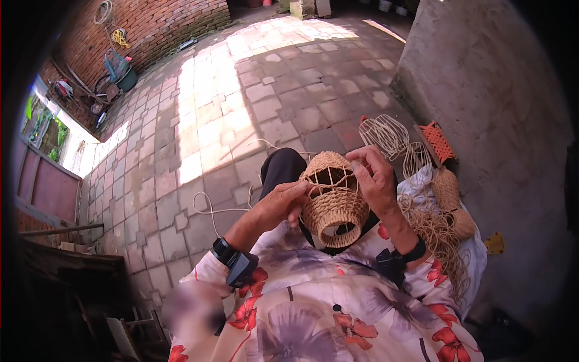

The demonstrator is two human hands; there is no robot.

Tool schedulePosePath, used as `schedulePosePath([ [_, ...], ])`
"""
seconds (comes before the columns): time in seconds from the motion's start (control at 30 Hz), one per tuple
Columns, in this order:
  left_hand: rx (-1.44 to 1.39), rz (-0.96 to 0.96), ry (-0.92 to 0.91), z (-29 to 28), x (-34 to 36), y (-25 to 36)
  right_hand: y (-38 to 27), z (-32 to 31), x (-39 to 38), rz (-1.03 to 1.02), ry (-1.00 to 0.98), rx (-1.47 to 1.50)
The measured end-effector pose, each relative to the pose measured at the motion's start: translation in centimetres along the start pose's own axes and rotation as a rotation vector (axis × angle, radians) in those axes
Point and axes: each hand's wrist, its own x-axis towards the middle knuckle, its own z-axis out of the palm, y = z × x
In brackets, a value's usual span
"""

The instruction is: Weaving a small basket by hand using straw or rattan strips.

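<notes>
A tan woven basket [335, 214] lies on my lap between my dark-clad knees, its round open end toward me and bare ribs showing across its middle. My left hand [289, 202] grips its left side at the twisted band beside those ribs. My right hand [373, 176] has curled fingers on the upper right of the basket; whether cord is between them is too small to tell. A loose cord [208, 212] trails on the paving to my left.
At my right are wire frames [383, 136], an orange woven piece [438, 142], tangled cord [434, 238] and woven pieces [446, 187] beside a concrete wall [500, 114]. Paving [145, 199] spreads ahead to a brick wall [169, 27]; dark wooden furniture [72, 265] stands at lower left.
</notes>
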Motion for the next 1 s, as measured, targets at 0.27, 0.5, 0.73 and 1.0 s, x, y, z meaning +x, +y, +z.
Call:
schedulePosePath([
  [0.27, -0.155, -0.122, -0.024, 1.2, 0.1, 0.4, 1.6, -0.8, -0.4, -0.235, -0.243, -0.245],
  [0.5, 0.172, 0.001, 0.07, 1.9, -0.1, -0.5, 0.7, -2.5, -0.6, 0.018, -0.153, -0.018],
  [0.73, 0.612, 0.067, 0.183, 2.5, 0.7, -1.0, -1.0, -10.1, 0.9, 0.308, -0.345, 0.267],
  [1.0, 0.352, 0.229, 0.267, -0.4, -1.0, 2.9, 1.0, -16.3, 0.6, 0.421, -0.206, 0.286],
])
